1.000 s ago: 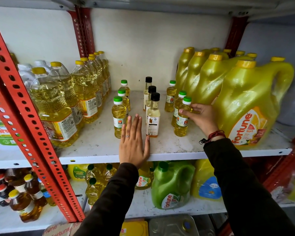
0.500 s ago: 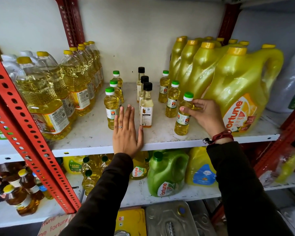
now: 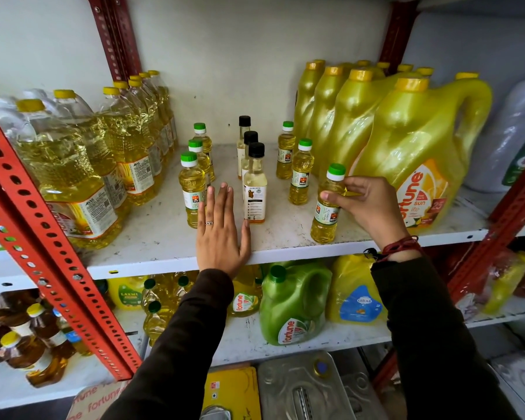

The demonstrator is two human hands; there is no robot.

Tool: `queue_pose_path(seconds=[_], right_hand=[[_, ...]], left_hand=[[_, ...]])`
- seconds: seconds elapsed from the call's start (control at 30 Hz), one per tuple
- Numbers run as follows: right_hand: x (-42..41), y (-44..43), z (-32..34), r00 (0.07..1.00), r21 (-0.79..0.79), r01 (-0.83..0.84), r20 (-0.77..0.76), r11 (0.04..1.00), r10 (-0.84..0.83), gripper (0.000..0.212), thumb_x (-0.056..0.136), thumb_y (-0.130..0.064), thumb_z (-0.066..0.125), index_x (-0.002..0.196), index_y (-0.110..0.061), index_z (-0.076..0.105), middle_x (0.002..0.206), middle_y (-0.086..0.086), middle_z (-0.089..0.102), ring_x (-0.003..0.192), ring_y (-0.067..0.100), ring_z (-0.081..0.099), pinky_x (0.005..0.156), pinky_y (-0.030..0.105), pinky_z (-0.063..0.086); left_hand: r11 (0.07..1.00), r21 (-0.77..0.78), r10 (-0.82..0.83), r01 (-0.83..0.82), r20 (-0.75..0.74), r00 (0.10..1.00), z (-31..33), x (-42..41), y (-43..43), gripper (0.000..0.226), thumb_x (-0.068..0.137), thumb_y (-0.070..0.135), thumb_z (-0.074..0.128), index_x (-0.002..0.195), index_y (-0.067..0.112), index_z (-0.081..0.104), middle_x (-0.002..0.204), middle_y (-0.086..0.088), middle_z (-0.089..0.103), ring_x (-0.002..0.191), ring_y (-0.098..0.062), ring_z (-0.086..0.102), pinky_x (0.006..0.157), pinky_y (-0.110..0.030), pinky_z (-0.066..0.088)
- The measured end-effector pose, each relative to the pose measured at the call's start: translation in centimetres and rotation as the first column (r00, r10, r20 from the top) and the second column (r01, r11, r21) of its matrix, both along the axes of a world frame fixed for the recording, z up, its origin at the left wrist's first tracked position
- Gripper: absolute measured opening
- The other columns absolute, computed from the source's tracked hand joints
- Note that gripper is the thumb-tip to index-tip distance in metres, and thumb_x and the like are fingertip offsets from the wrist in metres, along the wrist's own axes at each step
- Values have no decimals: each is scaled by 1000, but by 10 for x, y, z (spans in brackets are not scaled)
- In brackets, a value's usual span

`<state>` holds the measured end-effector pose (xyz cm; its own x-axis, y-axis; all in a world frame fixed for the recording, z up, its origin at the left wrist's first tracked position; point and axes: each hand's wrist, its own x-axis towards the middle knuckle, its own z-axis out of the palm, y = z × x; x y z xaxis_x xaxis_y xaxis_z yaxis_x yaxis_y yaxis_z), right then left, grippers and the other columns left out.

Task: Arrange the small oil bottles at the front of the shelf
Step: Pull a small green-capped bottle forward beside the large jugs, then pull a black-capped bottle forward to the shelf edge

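Green-capped small oil bottle (image 3: 327,204): light, rigid, probably slick plastic, best gripped at the shoulder. It stands near the shelf (image 3: 164,262) front edge, right of centre, with right hand (image 3: 367,204) pinching its shoulder. Left hand (image 3: 222,234) lies flat, empty, beside the black-capped bottle (image 3: 255,189).

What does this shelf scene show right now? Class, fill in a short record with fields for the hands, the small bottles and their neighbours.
left hand: flat on the shelf, open, holding nothing
right hand: gripping the front green-capped bottle, upright near the shelf edge
black-capped bottles: three in a row, front to back
large yellow jug: right of the held bottle
clear oil bottles: left side
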<state>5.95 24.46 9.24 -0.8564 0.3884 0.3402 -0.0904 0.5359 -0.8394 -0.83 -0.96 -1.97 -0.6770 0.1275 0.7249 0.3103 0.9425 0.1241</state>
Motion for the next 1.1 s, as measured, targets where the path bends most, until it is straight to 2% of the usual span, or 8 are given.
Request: queue_pose_path(seconds=[0.33, 0.47, 0.57, 0.67, 0.73, 0.83, 0.97, 1.1], right_hand=[[3, -5, -1, 999, 18, 47, -4, 999, -47, 52, 67, -39, 89, 111, -17, 73, 111, 1, 73, 81, -5, 64, 62, 5, 44], [7, -6, 0, 1000, 22, 28, 5, 999, -28, 81, 64, -53, 86, 132, -17, 61, 136, 3, 65, 119, 18, 64, 96, 30, 52], [17, -15, 10, 988, 61, 62, -142, 996, -53, 93, 67, -68, 77, 144, -24, 47, 152, -1, 50, 140, 15, 46, 113, 34, 42], [19, -29, 26, 905, 130, 72, -425, 989, -10, 74, 81, -61, 72, 142, -24, 52, 146, -6, 54, 138, 5, 47, 113, 24, 40], [13, -43, 36, 882, 124, -21, -465, 992, 77, 66, 85, -53, 71, 141, -24, 53, 143, -12, 53, 137, 3, 48, 112, 24, 41], [-9, -68, 40, 931, 71, -188, -306, 980, 200, 66, 88, -45, 70, 145, -23, 47, 151, -7, 49, 139, 8, 47, 113, 24, 42], [-49, -95, 31, 952, 42, -307, -1, 951, 308, 73, 89, -36, 70, 150, -11, 38, 158, 8, 41, 145, 21, 41, 119, 40, 37], [-77, -104, 20, 948, 44, -311, 85, 949, 307, 56, 89, -25, 73, 137, -5, 53, 146, 11, 54, 135, 25, 52, 114, 39, 41]], left_hand=[[1000, 6, 3, -3, 4, 1000, 0, 1, -1, 76, 105, 48, 28, 166, 5, 17, 175, -12, 10, 162, -26, 0, 131, -37, -9], [1000, 17, -1, 1, 12, 1000, 0, 1, 0, 75, 105, 47, 30, 166, 5, 17, 175, -12, 10, 162, -26, -1, 131, -37, -9], [1000, 24, -3, 3, 7, 1000, 1, 1, 1, 75, 104, 46, 32, 166, 5, 18, 174, -12, 11, 162, -27, 1, 131, -36, -11], [1000, 21, 0, 0, 6, 1000, 1, 1, 0, 75, 104, 47, 30, 166, 5, 18, 174, -12, 11, 162, -27, 2, 131, -37, -10], [1000, 17, -1, 1, 7, 1000, 2, 2, 0, 75, 104, 47, 28, 165, 4, 19, 174, -12, 11, 162, -28, 3, 132, -38, -7], [1000, 25, 4, -4, 1, 1000, 2, 3, 1, 75, 104, 46, 28, 165, 4, 19, 174, -13, 12, 162, -28, 5, 132, -38, -7], [999, 47, 15, -15, -5, 1000, 4, 4, 2, 73, 104, 41, 30, 165, 3, 18, 174, -14, 11, 162, -29, 6, 131, -36, -10], [999, 47, 8, -7, -19, 1000, 4, 4, 2, 73, 104, 40, 29, 165, 3, 18, 174, -14, 11, 162, -28, 6, 132, -38, -7]])
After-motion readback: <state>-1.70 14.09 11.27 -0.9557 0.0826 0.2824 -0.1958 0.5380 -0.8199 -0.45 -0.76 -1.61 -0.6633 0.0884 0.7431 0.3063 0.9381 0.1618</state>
